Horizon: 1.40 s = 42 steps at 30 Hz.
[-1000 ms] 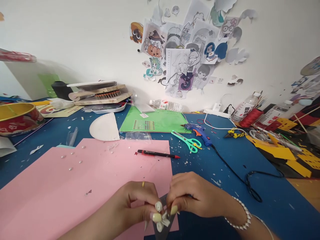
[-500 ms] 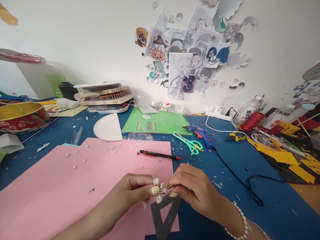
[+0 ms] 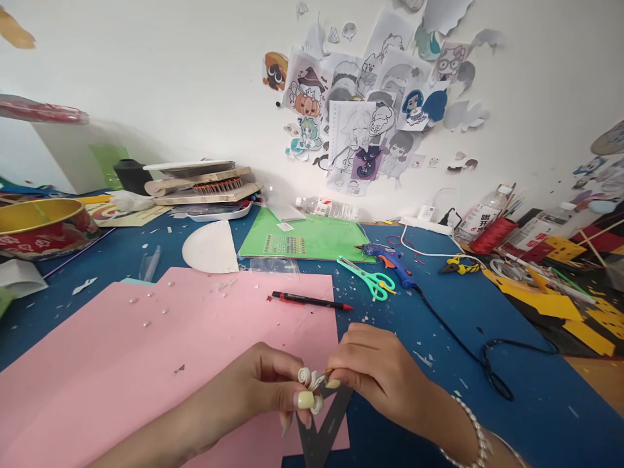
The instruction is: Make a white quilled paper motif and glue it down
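Observation:
A small white ornament (image 3: 305,375) with curled, spiral-rolled ends and thin strips sits between my hands. My left hand (image 3: 277,383) is closed, pinching it between thumb and fingers; a second white curl (image 3: 316,404) shows just beside the thumb. From the right, my right hand (image 3: 370,367) has thumb and forefinger pressed together at the tip of the ornament's thin strips. What exactly lies between those fingertips is mostly hidden. Below both hands, a dark triangle ruler (image 3: 334,419) rests partly on pink paper (image 3: 234,338).
Beyond the hands lie a black-and-red pen (image 3: 312,301), turquoise scissors (image 3: 373,279) and a blue glue gun (image 3: 397,265) with a black cord. Several pearl beads (image 3: 147,324) dot the pink paper. A white half-round piece (image 3: 212,248) and a green sheet (image 3: 312,237) are farther back.
The ornament has tilted and dropped slightly, with its curls shifting a little to the right and down. My left hand has lowered slightly; my right hand keeps its pinch, fingertips slightly left.

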### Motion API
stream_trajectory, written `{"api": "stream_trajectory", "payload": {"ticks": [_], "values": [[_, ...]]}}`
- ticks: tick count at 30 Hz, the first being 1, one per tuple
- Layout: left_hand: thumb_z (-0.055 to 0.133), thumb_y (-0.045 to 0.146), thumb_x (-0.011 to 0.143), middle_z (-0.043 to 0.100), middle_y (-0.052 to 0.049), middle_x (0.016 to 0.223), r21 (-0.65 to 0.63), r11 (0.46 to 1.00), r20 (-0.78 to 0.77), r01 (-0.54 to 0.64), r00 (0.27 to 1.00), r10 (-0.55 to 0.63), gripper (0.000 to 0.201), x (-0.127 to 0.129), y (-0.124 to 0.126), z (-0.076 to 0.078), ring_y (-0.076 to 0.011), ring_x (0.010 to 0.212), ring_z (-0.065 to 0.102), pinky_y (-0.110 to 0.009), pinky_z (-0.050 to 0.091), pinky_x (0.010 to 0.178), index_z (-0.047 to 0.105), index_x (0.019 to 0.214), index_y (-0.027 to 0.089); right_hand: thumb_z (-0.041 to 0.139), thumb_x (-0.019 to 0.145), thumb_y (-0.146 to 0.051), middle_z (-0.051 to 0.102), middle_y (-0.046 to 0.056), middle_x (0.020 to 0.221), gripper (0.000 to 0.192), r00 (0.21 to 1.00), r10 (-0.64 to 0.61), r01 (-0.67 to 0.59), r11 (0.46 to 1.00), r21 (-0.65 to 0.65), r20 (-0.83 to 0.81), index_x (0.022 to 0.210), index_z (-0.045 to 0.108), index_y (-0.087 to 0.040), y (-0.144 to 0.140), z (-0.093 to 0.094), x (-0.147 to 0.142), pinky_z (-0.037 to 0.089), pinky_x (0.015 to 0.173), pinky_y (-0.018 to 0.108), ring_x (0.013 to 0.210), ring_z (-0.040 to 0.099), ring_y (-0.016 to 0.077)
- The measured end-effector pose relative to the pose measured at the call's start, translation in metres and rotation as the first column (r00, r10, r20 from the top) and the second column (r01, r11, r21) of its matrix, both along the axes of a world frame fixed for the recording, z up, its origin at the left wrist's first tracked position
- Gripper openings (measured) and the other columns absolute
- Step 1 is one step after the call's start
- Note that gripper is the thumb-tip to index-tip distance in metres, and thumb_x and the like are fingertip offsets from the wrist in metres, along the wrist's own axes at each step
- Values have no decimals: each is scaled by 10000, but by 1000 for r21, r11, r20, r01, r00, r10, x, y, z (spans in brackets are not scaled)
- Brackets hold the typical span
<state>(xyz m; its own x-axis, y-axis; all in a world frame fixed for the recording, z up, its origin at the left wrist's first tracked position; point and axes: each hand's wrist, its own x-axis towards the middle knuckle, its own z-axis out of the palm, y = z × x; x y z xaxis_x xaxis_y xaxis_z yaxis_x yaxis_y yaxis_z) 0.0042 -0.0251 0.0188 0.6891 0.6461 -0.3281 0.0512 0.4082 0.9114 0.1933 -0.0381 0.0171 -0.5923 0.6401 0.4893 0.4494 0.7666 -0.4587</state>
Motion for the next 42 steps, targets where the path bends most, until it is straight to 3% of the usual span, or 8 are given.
{"api": "stream_trajectory", "payload": {"ticks": [12, 18, 25, 30, 35, 38, 40, 42], "values": [[670, 297, 625, 595, 7, 508, -61, 997, -84, 47, 995, -52, 152, -2, 2, -4, -107, 510, 504, -185, 380, 472, 698, 646, 149, 269, 892, -305, 554, 23, 619, 365, 992, 88, -79, 992, -97, 88, 743, 554, -131, 2, 3, 0, 349, 568, 222, 588, 424, 110], [646, 309, 654, 577, 5, 530, -69, 996, -83, 52, 995, -57, 176, -3, 1, 1, -105, 524, 481, -190, 376, 484, 696, 657, 139, 299, 887, -276, 550, 14, 609, 337, 994, 96, -93, 993, -69, 53, 723, 555, -130, 2, 5, 0, 348, 568, 216, 572, 412, 101], [631, 294, 672, 588, -3, 566, -104, 994, -41, 27, 999, -32, 169, -2, 0, 2, -116, 570, 478, -190, 339, 503, 685, 656, 135, 331, 874, -238, 541, 24, 587, 296, 1000, 10, -10, 999, 35, -7, 724, 564, -132, -1, 0, -3, 346, 537, 230, 562, 418, 110], [630, 281, 678, 573, 1, 549, -169, 985, 49, -40, 998, 49, 166, 0, -3, 0, -91, 520, 406, -181, 276, 475, 662, 621, 128, 363, 854, -183, 546, 32, 591, 250, 995, -92, 97, 987, 131, -43, 722, 566, -125, -4, 0, -9, 367, 531, 238, 547, 421, 112], [634, 303, 677, 531, 23, 534, -260, 959, 109, -114, 983, 147, 194, 6, -8, -5, -76, 470, 305, -192, 265, 504, 636, 585, 132, 417, 820, -127, 570, 38, 623, 148, 970, -242, 231, 902, 364, -15, 835, 564, -123, -9, -9, -12, 395, 555, 258, 586, 488, 128], [601, 304, 713, 484, 48, 497, -273, 953, 197, -127, 963, 185, 227, 9, -10, -10, -57, 419, 238, -190, 268, 508, 627, 568, 131, 467, 798, -136, 592, 54, 670, 177, 959, -280, 223, 841, 492, 45, 958, 532, -97, -11, -15, -10, 407, 595, 285, 645, 519, 152], [586, 291, 727, 503, 43, 512, -265, 956, 223, -124, 957, 186, 223, 9, -10, -11, -51, 412, 235, -186, 258, 491, 626, 579, 129, 477, 795, -142, 600, 64, 688, 197, 954, -294, 219, 821, 527, 62, 979, 523, -89, -11, -17, -10, 403, 606, 295, 659, 519, 161], [587, 270, 728, 540, 23, 554, -234, 965, 190, -118, 968, 164, 197, 7, -9, -9, -58, 437, 284, -184, 252, 476, 627, 598, 127, 449, 810, -145, 595, 62, 679, 157, 957, -284, 223, 837, 499, 50, 933, 537, -101, -9, -15, -11, 392, 590, 292, 635, 505, 154]]}}
